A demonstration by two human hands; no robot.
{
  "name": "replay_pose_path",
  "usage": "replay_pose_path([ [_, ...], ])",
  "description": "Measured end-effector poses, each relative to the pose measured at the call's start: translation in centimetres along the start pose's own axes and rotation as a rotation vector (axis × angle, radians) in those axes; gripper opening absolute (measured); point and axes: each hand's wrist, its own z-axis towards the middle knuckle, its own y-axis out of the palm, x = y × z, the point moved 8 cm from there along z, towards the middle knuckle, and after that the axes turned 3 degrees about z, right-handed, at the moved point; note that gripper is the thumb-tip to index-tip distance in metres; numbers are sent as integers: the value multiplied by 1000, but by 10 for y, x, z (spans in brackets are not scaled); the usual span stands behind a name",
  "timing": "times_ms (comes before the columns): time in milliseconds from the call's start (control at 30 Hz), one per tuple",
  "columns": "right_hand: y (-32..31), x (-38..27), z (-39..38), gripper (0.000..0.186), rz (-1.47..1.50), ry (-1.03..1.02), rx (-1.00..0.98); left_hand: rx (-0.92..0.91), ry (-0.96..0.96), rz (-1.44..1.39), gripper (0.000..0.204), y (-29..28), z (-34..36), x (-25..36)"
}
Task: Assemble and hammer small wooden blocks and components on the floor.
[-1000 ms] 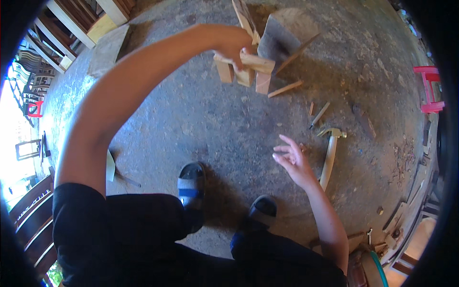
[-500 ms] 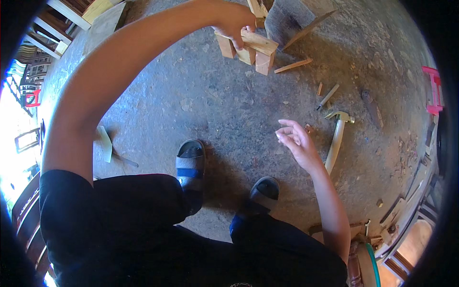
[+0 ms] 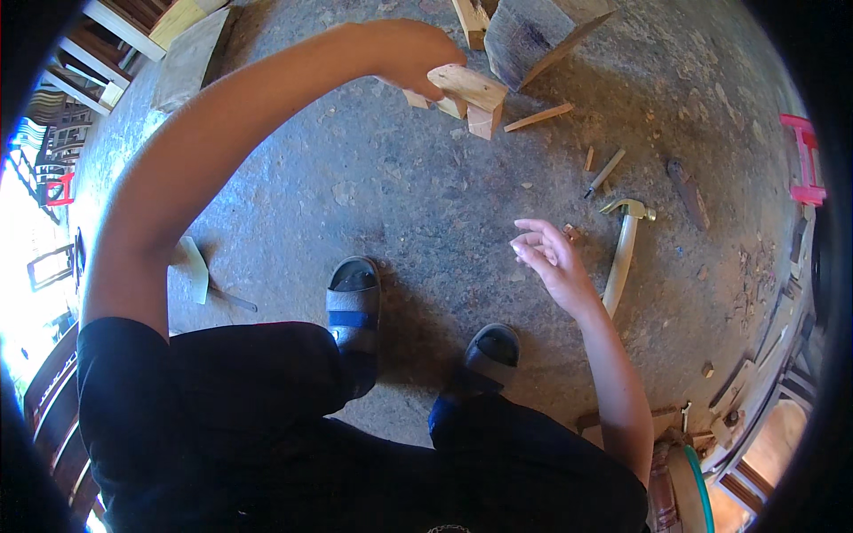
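Observation:
My left hand [image 3: 425, 58] reaches far out and is closed on a pale wooden piece [image 3: 469, 86], a short bar with several stubby blocks beneath it. The hand covers the piece's left end. My right hand [image 3: 549, 256] hovers over the floor with loosely curled fingers apart, and nothing shows in it. Just right of that hand lies a claw hammer [image 3: 625, 244] with a pale handle. Beyond the hammer head are a slim chisel-like tool [image 3: 606, 172] and a small wood chip [image 3: 589, 158]. A thin wooden strip [image 3: 539, 117] lies right of the held piece.
A grey block [image 3: 524, 40] stands at the far side, with a board [image 3: 569, 49] leaning on it and a timber offcut [image 3: 471, 22] beside it. Dark scrap wood [image 3: 689, 194] lies at right, near a red plastic object [image 3: 804, 160]. My sandalled feet [image 3: 354, 298] are below.
My left hand has shifted slightly, turning the wooden piece so its top bar tilts and its left blocks are more hidden. My right hand stays about where it was.

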Motion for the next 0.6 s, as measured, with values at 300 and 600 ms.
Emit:
replay_pose_path([
  [300, 2, 0, -3, 40, 15, 18, 6, -7, 26, 87, 69, 8, -5, 5],
  [600, 12, 12, -2, 44, -88, 13, -17, 70, 84, 80, 66, 8, -19, 8],
])
